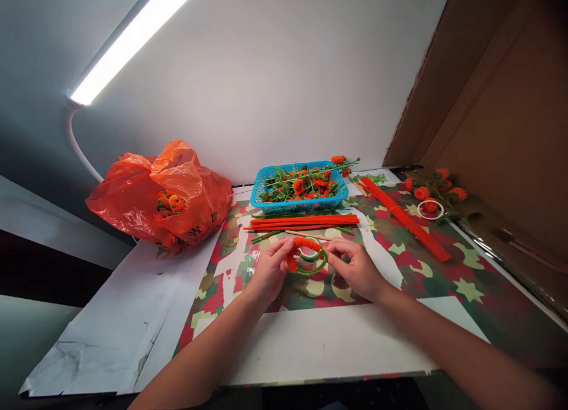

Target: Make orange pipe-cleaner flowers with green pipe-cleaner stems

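Observation:
Between my two hands is a curved band of orange pipe cleaner [306, 243] with ridged coils, joined by a green pipe cleaner [316, 269] that bends round below it into a loop. My left hand [273, 268] pinches the orange band at its left side, where an orange end hangs down. On the other side, my right hand [355, 267] has thumb and forefinger closed where the orange and green meet; the fingertips partly hide that spot. A white ring [309, 256] shows through the loop, on the table behind it.
Behind the hands lies a bundle of orange pipe cleaners [306, 222]; another bundle [406, 219] lies right. A blue basket [302, 207] holds orange pieces with green stems. An orange plastic bag [202, 203] stands left. Finished-looking orange pieces [422, 193] and a white ring [419, 210] sit right, near cardboard [501, 120].

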